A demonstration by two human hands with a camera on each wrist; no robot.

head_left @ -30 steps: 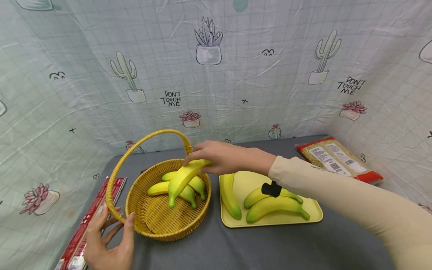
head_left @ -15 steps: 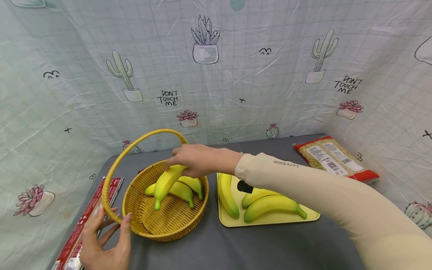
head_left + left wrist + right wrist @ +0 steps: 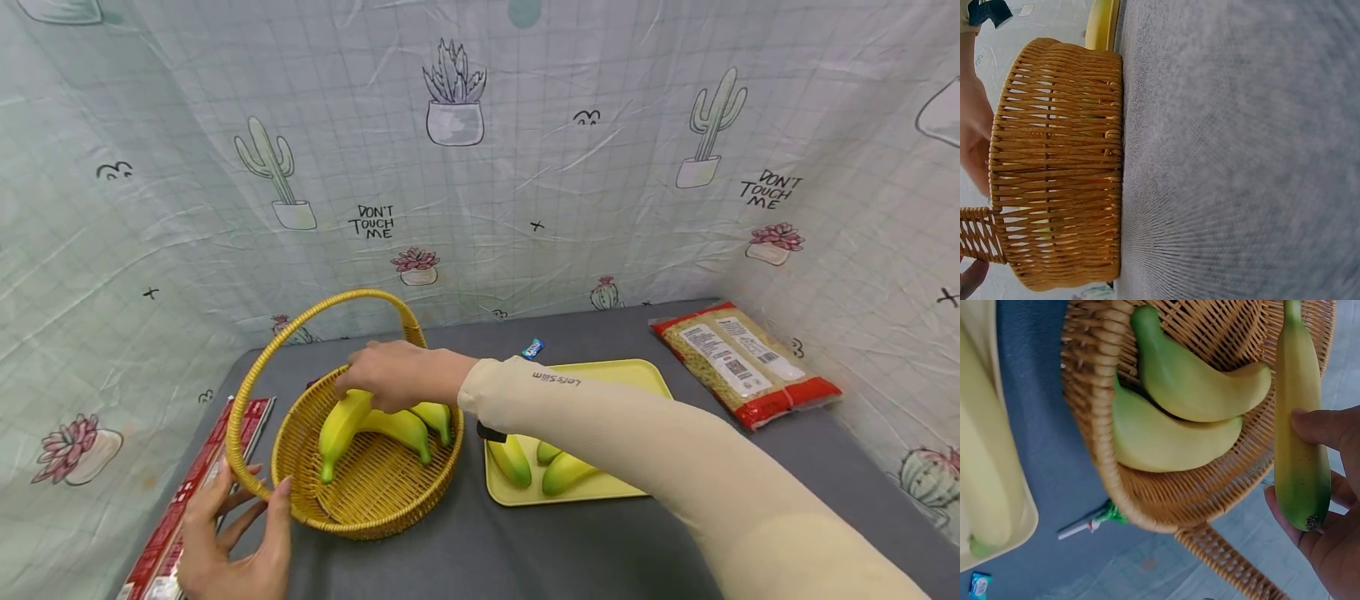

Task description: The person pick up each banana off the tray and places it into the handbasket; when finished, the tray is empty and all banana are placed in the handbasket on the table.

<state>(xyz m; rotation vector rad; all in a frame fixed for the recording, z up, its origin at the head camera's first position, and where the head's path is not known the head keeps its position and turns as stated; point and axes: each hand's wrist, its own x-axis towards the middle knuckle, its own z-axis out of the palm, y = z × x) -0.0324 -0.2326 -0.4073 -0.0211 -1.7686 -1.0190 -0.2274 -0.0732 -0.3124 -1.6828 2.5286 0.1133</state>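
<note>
Right hand (image 3: 393, 377) pinches banana (image 3: 1301, 381).
Stem (image 3: 1292, 310) beyond thumb (image 3: 1319, 426), dark tip (image 3: 1312, 522) palmward; basket (image 3: 375, 500) below; left hand (image 3: 240, 546) holds handle (image 3: 243, 400).

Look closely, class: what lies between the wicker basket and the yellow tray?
The right wrist view shows grey tablecloth and, toward the far end, what looks like a green-wrapped lollipop.

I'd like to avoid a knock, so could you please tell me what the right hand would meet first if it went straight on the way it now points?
Probably the left wall or rim of the basket, and the banana in the right hand might touch first, though depth is unclear.
</note>
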